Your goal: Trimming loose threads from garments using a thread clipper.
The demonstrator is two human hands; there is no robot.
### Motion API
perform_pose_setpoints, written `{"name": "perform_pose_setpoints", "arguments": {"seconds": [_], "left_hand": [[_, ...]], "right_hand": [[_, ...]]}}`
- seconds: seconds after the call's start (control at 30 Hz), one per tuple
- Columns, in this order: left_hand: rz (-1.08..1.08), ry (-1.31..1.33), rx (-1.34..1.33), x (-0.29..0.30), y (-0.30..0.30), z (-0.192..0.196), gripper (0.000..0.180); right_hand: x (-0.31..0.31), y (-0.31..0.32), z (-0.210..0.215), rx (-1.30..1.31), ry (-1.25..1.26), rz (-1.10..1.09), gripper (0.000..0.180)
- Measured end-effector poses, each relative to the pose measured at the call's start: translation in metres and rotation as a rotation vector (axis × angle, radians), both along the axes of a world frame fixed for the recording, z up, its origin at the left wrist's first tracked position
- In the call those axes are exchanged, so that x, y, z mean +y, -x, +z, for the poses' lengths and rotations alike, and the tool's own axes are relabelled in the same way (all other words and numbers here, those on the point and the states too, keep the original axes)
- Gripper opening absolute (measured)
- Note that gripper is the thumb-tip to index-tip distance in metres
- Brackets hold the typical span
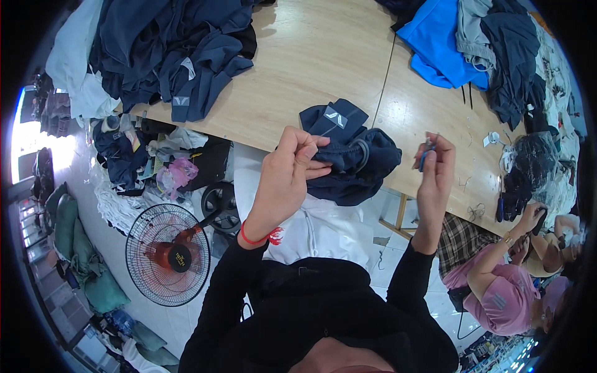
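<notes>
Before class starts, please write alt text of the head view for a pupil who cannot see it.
A person's left hand pinches a navy garment at the edge of a wooden table; the right hand holds a small blue object. Clothes lie beyond; a fan stands left.

left hand (287, 166): pinching, angled inward | right hand (436, 171): upright, curled in a grip | left arm (214, 304), right arm (411, 273): extended forward
</notes>
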State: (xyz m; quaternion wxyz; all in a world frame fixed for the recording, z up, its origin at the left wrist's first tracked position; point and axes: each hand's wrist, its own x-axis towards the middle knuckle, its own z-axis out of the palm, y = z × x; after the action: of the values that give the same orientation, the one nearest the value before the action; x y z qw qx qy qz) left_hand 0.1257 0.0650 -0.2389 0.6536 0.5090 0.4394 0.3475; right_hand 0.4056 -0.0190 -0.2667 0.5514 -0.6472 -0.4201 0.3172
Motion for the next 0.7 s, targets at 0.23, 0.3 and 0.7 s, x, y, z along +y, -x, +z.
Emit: {"name": "perform_pose_setpoints", "arguments": {"seconds": [0.23, 0.3, 0.7], "left_hand": [[-0.029, 0.063, -0.048, -0.004, 0.007, 0.017, 0.012], [-0.040, 0.043, 0.013, -0.004, 0.009, 0.018, 0.013], [-0.039, -0.032, -0.012, -0.011, 0.010, 0.011, 0.011]], "right_hand": [[0.008, 0.079, 0.045, -0.496, -0.057, 0.283, 0.041], [0.011, 0.090, 0.038, -0.543, -0.127, 0.270, 0.038], [0.016, 0.113, 0.028, -0.864, -0.190, 0.177, 0.031]]}}
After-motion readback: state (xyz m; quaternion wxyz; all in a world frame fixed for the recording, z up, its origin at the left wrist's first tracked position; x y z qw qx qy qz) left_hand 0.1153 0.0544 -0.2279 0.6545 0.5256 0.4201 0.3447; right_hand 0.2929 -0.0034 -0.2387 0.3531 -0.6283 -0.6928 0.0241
